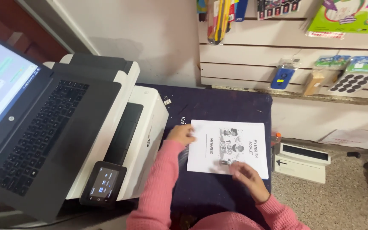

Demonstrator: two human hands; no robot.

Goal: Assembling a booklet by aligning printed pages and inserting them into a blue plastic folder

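Note:
A white printed booklet (pixel 228 147) with a black-and-white cover drawing lies flat on a dark blue table (pixel 218 106). My left hand (pixel 180 134) rests at the booklet's left edge, fingers curled against it. My right hand (pixel 244 174) lies on the booklet's near edge, fingers spread flat and slightly blurred. Both arms wear pink knitted sleeves.
A white printer (pixel 143 127) with a small touch screen (pixel 103 184) stands to the left, with an open dark laptop (pixel 43 136) on top. A white machine (pixel 301 162) sits on the floor to the right. Packaged goods hang on a slat wall (pixel 294 59) behind.

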